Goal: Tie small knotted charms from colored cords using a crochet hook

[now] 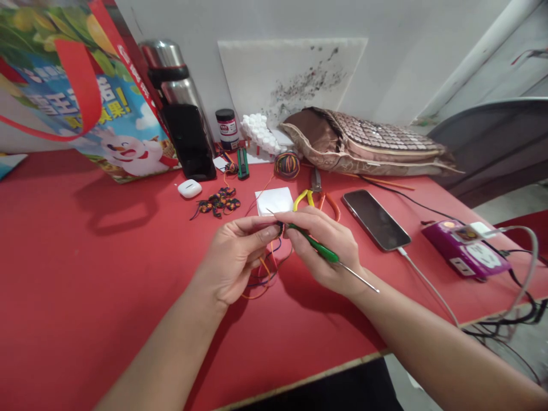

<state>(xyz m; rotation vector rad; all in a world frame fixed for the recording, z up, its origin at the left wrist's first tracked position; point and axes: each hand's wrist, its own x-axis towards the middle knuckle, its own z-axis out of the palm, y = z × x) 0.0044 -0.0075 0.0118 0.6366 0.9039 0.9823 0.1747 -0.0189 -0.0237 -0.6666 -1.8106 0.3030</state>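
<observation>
Between the fingertips of my left hand [244,248] is a small dark piece of knotted cord [280,227], mostly covered by the fingers. My right hand [323,245] is closed around the green handle of a crochet hook [323,250]; one metal end points down toward my wrist, and a thin tip shows above the fingers. Both hands meet at the cord piece. Loose orange, pink and dark strands [262,279] hang below them over the red table [107,308]. Just beyond lie a folded white paper [274,201] and a multicoloured knotted cord piece [218,202].
Yellow-and-orange-handled pliers [315,181], a cord ball [287,165] and a green cutter [242,164] lie behind. A charging phone [377,220] and purple power strip [466,249] are right. An earbud case [189,188], propped phone [190,142], steel flask [165,57] and shopping bag [85,97] stand left.
</observation>
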